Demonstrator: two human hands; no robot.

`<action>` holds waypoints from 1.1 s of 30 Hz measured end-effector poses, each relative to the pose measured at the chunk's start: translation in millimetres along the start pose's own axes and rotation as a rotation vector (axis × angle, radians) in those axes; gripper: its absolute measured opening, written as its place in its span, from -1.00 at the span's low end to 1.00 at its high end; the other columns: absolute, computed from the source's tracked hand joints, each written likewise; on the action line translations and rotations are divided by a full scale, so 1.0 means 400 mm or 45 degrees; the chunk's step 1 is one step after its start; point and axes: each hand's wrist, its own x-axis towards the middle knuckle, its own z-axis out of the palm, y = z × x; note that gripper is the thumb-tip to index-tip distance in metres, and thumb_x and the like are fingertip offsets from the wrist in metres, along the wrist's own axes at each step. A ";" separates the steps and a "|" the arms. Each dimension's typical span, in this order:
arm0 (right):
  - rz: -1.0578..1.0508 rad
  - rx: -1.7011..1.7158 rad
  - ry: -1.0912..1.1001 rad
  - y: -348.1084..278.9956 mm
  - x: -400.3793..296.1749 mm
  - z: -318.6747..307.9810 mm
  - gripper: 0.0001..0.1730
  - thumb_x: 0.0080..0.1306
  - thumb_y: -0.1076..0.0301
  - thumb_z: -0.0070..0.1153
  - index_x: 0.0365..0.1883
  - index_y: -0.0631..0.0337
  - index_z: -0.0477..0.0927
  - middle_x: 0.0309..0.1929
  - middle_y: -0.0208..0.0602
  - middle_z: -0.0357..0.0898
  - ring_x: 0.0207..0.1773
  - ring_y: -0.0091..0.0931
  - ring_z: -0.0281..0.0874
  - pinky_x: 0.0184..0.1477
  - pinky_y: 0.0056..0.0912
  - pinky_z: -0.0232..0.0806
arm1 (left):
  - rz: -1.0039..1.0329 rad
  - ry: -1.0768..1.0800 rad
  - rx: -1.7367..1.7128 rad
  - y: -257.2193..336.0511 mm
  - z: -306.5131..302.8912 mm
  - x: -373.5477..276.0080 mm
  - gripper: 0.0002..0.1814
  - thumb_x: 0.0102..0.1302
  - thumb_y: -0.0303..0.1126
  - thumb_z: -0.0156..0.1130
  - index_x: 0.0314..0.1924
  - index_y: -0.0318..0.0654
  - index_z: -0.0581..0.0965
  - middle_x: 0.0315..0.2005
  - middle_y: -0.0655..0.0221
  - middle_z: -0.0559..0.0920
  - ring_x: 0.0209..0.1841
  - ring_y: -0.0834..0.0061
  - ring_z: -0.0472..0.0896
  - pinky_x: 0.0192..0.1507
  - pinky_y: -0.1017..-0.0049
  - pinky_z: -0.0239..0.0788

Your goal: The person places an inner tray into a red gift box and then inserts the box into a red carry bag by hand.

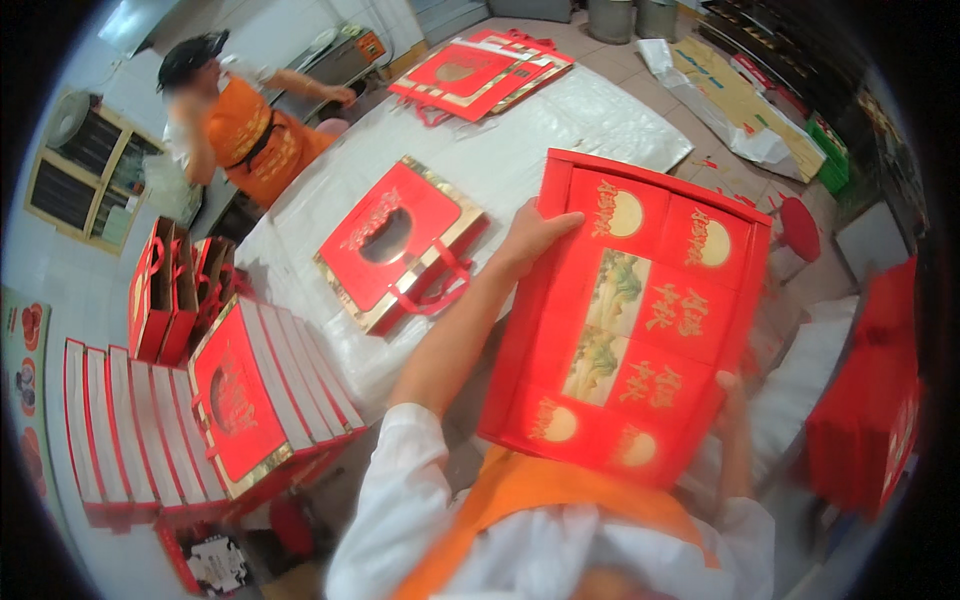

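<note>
A large red gift box tray (525,367) is held up before my chest. Inside it sit several smaller red boxes (682,307) with gold writing, pale round motifs and landscape prints. My left hand (534,232) grips its left rim near the far end, thumb over the edge. On the opposite rim, lower down, is my right hand (729,401), blurred and partly hidden behind the box. A red and gold carry box (409,244) with a dark window and ribbon handles lies on the table to the left of my left forearm.
The table (600,105) has a plastic cover. Flat gift bags (480,75) lie at its far end. Stacked red boxes (247,397) and upright bags (161,292) stand at left. A person in an orange apron (247,127) is across the table. A red stool (796,229) stands at right.
</note>
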 end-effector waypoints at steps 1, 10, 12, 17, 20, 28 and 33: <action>0.035 -0.024 -0.018 0.010 0.021 0.020 -0.19 0.07 0.30 0.13 0.28 0.22 0.10 0.17 -0.20 0.29 0.14 -0.36 0.36 0.14 -0.27 0.28 | 0.011 0.030 0.033 -0.022 -0.030 0.003 -0.59 0.07 -0.26 0.31 -0.12 -0.36 0.52 -0.31 0.29 0.62 -0.32 0.51 0.59 -0.27 0.48 0.44; 0.059 0.012 -0.164 0.077 0.094 0.063 -0.22 0.13 0.19 0.09 0.26 0.28 0.10 0.17 -0.12 0.30 0.14 -0.26 0.36 0.16 -0.16 0.27 | 0.058 0.365 0.266 -0.268 -0.110 0.008 -0.41 0.26 -0.08 0.03 0.12 -0.43 0.31 0.12 0.01 0.38 0.18 0.22 0.35 0.19 0.42 0.14; 0.129 0.073 -0.113 0.126 0.141 -0.004 -0.21 0.13 0.16 0.09 0.26 0.28 0.10 0.17 -0.11 0.30 0.14 -0.26 0.37 0.15 -0.16 0.28 | 0.196 0.535 0.665 -0.377 -0.196 -0.050 -0.49 0.24 -0.22 0.04 0.12 -0.39 0.33 0.10 -0.01 0.38 0.20 0.13 0.31 0.22 0.34 0.11; 0.371 0.236 0.051 0.194 0.180 -0.044 -0.19 0.07 0.08 0.12 0.22 0.31 0.17 0.11 -0.10 0.36 0.10 -0.27 0.39 0.11 -0.17 0.30 | -0.138 0.697 1.643 -0.549 -0.476 -0.234 -0.45 0.02 -0.47 0.14 0.11 -0.28 0.35 0.15 0.00 0.31 0.22 0.06 0.26 0.22 0.19 0.07; 0.374 0.171 0.063 0.248 0.209 -0.049 -0.18 0.05 0.05 0.13 0.19 0.32 0.21 0.09 -0.11 0.39 0.09 -0.27 0.39 0.11 -0.17 0.31 | 0.023 0.776 2.162 -0.633 -0.643 -0.269 -0.46 0.01 -0.47 0.16 0.08 -0.23 0.38 0.18 0.09 0.28 0.25 0.13 0.22 0.23 0.18 0.04; 0.481 0.267 0.172 0.443 0.242 0.164 -0.23 0.05 0.12 0.11 0.18 0.31 0.21 0.07 -0.11 0.40 0.07 -0.24 0.42 0.07 -0.14 0.35 | 0.194 0.679 1.575 -0.618 -0.892 -0.151 -0.79 0.25 -0.30 -0.05 -0.24 -0.25 0.45 0.14 0.13 0.30 0.22 0.17 0.24 0.25 0.16 -0.02; 0.403 0.283 0.174 0.494 0.270 0.358 -0.25 0.03 0.17 0.14 0.17 0.31 0.24 0.05 -0.13 0.42 0.04 -0.25 0.44 0.05 -0.13 0.36 | 0.147 1.029 -0.375 -0.391 -0.969 -0.045 -0.42 0.40 -0.05 -0.54 -0.70 -0.18 0.18 -0.55 0.08 0.48 -0.14 0.11 0.46 0.03 0.27 0.15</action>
